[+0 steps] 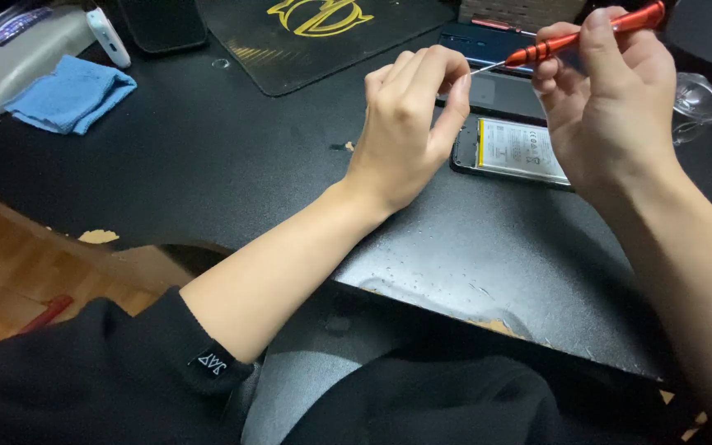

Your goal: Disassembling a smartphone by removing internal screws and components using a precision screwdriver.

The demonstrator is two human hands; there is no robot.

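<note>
Red screwdriver (587, 33), raised, tip leftward

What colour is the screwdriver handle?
Red-orange metal, held in the right hand; screwdriver shows best in the head view.

Screwdriver (587, 37) tip hidden behind left hand (409, 124) fingers; opened phone (512, 148) partly covered by both hands.

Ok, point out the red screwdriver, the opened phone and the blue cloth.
red screwdriver (574, 37), head view, on its ribbed handle.
opened phone (521, 151), head view, on the white battery label.
blue cloth (72, 95), head view, on its folded middle.
</note>
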